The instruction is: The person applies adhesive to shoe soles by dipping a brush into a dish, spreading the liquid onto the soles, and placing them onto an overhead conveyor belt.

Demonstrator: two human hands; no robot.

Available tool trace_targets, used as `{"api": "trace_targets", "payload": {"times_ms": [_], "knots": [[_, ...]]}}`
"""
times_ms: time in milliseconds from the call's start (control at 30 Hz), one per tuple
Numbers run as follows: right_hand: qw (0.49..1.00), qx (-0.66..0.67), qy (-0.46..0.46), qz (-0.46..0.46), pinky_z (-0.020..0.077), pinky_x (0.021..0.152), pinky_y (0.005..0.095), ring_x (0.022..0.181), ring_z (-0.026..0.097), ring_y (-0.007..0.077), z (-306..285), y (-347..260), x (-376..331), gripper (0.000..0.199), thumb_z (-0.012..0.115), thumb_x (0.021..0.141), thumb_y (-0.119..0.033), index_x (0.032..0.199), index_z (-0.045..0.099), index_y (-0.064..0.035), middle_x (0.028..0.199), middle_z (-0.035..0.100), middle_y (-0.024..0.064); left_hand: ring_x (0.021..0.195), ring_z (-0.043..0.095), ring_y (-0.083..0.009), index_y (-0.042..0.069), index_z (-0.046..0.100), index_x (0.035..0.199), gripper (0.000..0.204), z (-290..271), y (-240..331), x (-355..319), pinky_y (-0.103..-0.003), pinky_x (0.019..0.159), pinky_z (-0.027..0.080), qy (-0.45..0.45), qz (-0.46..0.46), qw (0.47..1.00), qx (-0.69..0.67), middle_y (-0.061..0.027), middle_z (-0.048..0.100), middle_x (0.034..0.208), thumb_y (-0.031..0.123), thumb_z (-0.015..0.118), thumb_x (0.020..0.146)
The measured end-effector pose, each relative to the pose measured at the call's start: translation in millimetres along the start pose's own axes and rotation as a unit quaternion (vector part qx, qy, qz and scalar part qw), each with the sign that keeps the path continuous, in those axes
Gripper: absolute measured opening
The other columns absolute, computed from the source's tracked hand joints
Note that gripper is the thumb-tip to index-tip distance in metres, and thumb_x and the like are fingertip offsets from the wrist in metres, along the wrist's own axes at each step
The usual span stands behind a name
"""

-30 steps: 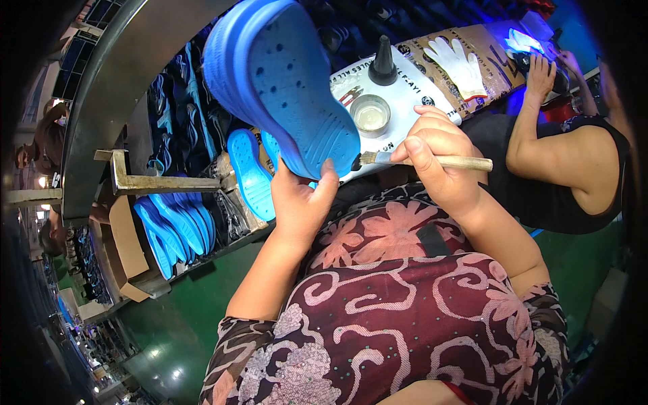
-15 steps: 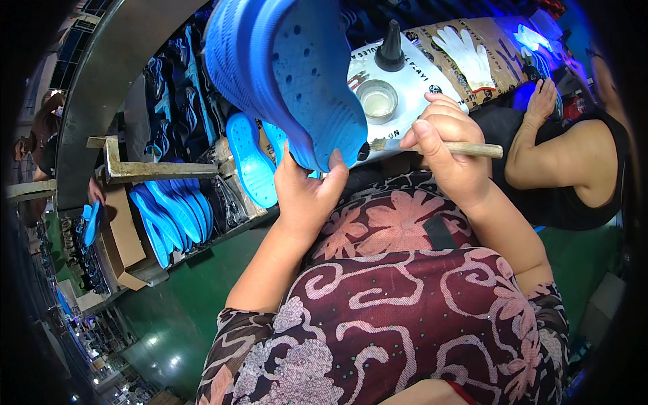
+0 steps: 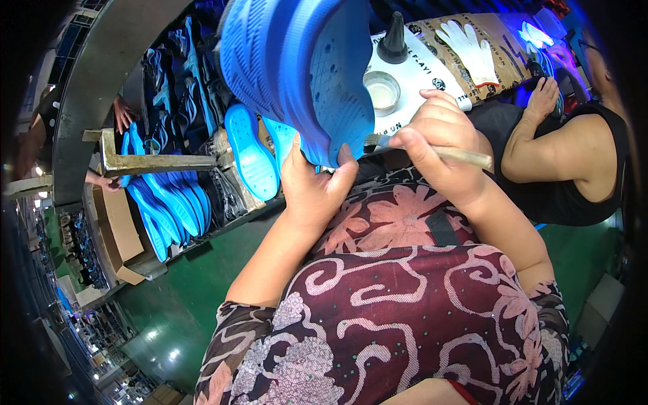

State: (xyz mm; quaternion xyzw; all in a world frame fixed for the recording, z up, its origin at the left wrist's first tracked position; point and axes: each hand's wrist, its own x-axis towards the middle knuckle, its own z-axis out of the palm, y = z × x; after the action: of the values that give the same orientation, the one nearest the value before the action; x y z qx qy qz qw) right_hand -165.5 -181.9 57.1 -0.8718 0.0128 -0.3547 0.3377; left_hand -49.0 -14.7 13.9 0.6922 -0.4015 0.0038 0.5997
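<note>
Risk first: blue sole (image 3: 297,74) pinched only at its near edge by the left hand (image 3: 314,185), thumb and fingers closed on the rim, the rest standing tall and tilted overhead; likely to twist or slip if pressed hard by the brush (image 3: 432,150). Brush gripped in the closed right hand (image 3: 442,145), bristles touching the sole's near right edge. Possible smear onto the patterned sleeve just below, or a drip short of the small dish (image 3: 382,91) beyond. Sole directly above and far of the left hand, just left of the right hand. More blue soles (image 3: 169,202) racked far left; white glove (image 3: 469,47) far right.
</note>
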Motion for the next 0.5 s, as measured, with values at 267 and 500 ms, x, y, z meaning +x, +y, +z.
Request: {"api": "trace_targets", "payload": {"times_ms": [267,500], "knots": [[1.000,-0.013,-0.016,-0.001,0.0432,0.082,0.0387,0.063,0.055,0.0247,-4.6,-0.5,-1.0,0.019,0.064,0.082,-0.016,0.065,0.064,-0.0061,0.061,0.055,0.0056,0.065,0.064,-0.0240,-0.001,0.053,0.100,0.031,2.2,-6.1,0.5,-0.031,0.061,0.050,0.011,0.054,0.998,0.010,-0.0128,0.064,0.077,-0.001,0.068,0.073],[0.999,-0.021,-0.039,-0.027,0.0426,0.085,0.0396,0.063,0.055,0.0233,0.8,-6.2,-1.1,0.018,0.063,0.082,-0.015,0.066,0.064,-0.0073,0.062,0.055,0.0043,0.064,0.064,-0.0261,0.000,0.052,0.101,0.034,0.7,-7.5,2.6,-0.032,0.061,0.050,0.001,0.104,0.993,0.057,-0.0122,0.063,0.078,-0.001,0.069,0.071]]}}
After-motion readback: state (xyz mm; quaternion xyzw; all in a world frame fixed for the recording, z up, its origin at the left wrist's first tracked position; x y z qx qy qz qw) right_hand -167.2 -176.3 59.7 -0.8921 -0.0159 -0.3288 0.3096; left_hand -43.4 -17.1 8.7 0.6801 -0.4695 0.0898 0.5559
